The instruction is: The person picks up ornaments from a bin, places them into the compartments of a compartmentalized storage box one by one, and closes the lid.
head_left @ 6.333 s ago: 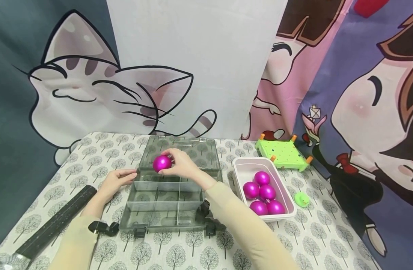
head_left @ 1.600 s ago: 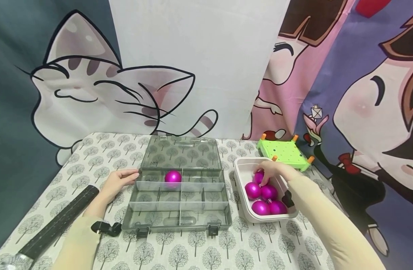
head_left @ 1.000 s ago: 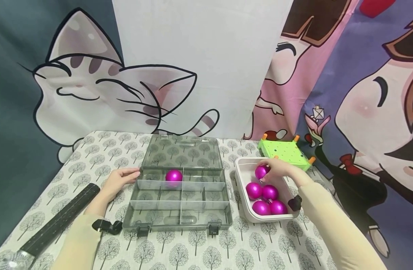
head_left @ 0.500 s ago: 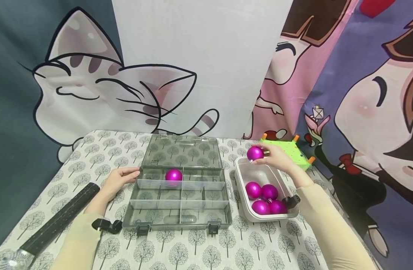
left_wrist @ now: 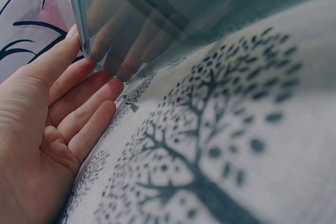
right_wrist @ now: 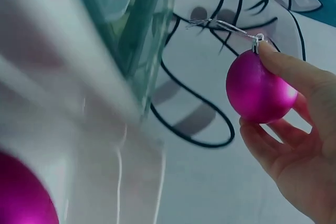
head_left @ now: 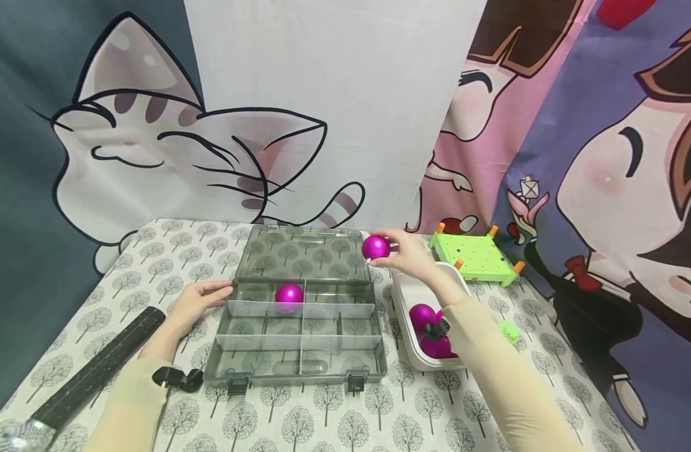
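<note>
My right hand (head_left: 410, 254) pinches a magenta Christmas bauble (head_left: 376, 248) between thumb and fingers. It is up in the air, overlapping the right edge of the open lid in the head view. In the right wrist view, the bauble (right_wrist: 258, 88) shows a silver cap and string by the thumb. A clear grey divided organizer box (head_left: 300, 380) lies open, with another bauble (head_left: 289, 296) in its back left compartment. My left hand (head_left: 190, 307) has its fingers fairly straight; in the left wrist view the fingertips (left_wrist: 88, 66) touch the box's side wall (left_wrist: 157, 19).
Right of the box stands a white tub (head_left: 408, 342) with more baubles, partly hidden by the right sleeve. Behind it lies a green toy table (head_left: 475, 257), orange legs up. A small green duck (head_left: 509, 331) is farther right. At left lies a black cylinder (head_left: 102, 364) with a clear end.
The right hand set one bauble in the back left compartment, returned to the tub, lifted another out and carried it left to the lid's edge. The left hand stays at the box.
</note>
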The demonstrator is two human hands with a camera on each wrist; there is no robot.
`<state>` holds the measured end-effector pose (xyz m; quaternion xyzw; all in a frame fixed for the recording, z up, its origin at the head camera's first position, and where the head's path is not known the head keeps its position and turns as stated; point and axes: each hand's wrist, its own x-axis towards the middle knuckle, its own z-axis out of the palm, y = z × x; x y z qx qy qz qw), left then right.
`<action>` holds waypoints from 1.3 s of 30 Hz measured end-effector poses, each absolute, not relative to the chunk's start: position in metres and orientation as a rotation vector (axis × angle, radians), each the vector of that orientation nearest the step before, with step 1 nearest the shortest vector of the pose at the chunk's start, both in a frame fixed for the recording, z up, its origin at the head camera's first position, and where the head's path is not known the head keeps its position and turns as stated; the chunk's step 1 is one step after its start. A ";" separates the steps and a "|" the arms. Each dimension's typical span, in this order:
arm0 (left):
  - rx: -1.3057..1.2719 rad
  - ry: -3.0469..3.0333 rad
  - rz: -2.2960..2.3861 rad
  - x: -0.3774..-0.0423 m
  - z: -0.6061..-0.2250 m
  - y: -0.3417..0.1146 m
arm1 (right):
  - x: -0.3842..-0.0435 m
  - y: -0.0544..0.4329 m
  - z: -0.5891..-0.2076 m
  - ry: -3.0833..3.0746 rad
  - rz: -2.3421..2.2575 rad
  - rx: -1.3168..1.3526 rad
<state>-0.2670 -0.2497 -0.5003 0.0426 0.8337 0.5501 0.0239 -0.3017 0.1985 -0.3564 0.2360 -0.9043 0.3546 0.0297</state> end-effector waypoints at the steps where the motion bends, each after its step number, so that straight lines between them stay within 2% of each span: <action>1: 0.133 2.575 1.712 -0.267 -0.501 -0.250 | -0.303 0.193 -0.357 -2.798 1.093 0.720; 13: 0.138 2.559 1.724 -0.268 -0.504 -0.252 | -0.304 0.146 -0.369 -2.893 0.970 0.759; 21: 0.134 2.548 1.718 -0.269 -0.502 -0.250 | -0.300 0.136 -0.385 -2.985 0.896 0.786; 39: 0.144 2.529 1.744 -0.269 -0.502 -0.251 | -0.291 0.119 -0.391 -3.204 0.770 0.724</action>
